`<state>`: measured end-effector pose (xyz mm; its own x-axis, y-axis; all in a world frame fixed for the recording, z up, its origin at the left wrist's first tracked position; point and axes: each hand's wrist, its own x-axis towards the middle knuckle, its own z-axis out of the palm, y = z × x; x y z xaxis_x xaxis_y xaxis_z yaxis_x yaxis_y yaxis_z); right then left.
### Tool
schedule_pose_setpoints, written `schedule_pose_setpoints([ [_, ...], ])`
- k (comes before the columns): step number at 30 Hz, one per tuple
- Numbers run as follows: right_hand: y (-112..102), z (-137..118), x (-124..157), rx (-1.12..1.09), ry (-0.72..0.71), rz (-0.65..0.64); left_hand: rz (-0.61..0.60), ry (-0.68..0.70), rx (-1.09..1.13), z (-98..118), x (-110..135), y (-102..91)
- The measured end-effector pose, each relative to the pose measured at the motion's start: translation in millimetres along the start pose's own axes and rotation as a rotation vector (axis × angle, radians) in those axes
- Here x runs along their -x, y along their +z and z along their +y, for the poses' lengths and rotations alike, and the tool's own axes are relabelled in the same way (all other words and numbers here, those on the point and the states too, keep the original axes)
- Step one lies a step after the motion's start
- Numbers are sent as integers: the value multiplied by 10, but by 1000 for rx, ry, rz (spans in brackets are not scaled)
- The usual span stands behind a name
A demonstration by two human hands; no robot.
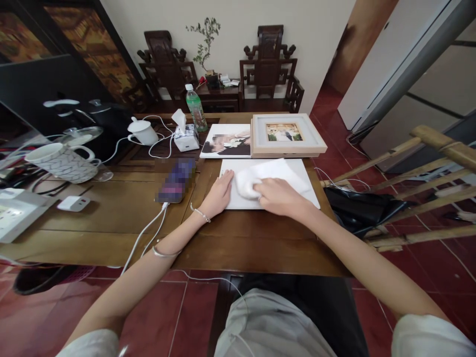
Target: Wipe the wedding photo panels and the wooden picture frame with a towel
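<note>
Our right hand (pixel 278 196) grips the blurred white cloth (pixel 288 174), which partly hides the white panel (pixel 241 202) beneath it. Our left hand (pixel 218 192) lies flat, grip unclenched, at the panel's left edge.

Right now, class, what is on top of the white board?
A cloth, gripped by the right hand; the left hand rests at the left edge of the board. What they cover can't be seen.
</note>
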<state>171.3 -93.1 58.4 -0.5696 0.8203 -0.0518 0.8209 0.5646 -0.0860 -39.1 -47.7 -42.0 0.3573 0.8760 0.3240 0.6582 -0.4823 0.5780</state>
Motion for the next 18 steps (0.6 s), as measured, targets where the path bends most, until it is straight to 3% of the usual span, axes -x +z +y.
schedule_pose_setpoints([
  [5,-70,86,-563,-66,172,67,-75,26,-86,2,10,-17],
  [10,-191,-81,-1028,-175,125,33,-82,67,-96,68,2,-73],
  [14,-248,-77,-1133,-201,156,28,-62,67,-108,46,6,-55],
  [18,-282,208,-997,-183,231,32,-64,51,-117,14,19,-29],
])
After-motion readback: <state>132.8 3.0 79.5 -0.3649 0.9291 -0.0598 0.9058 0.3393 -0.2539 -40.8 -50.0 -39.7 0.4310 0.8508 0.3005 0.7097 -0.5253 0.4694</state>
